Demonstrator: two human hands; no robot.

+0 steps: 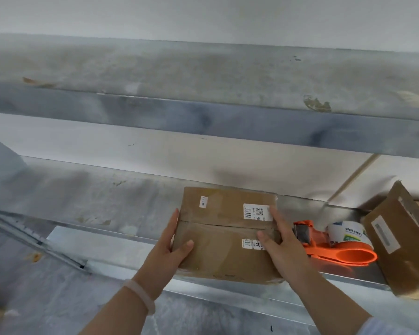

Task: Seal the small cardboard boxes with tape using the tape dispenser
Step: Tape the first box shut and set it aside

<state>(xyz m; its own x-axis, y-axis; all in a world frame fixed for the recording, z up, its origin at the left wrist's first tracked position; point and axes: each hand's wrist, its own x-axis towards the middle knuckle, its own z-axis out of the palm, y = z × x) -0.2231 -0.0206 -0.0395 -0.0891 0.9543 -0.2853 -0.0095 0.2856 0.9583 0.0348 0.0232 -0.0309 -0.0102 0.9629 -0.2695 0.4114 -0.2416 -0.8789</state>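
Observation:
A small brown cardboard box point(218, 238) with white barcode labels lies flat on the metal work surface point(111, 247), its two top flaps meeting in a seam across the middle. My left hand point(172, 247) grips its left side, thumb on top. My right hand point(279, 243) grips its right side, thumb on the top face and fingers along the edge. An orange tape dispenser point(334, 250) with a white tape roll lies on the surface just right of the box, behind my right hand. Neither hand touches it.
A second cardboard box point(402, 240) stands tilted at the far right, beside the dispenser. A metal shelf point(203, 114) runs across above the work surface. A white wall lies behind. A metal rail point(34, 240) crosses the surface at the left.

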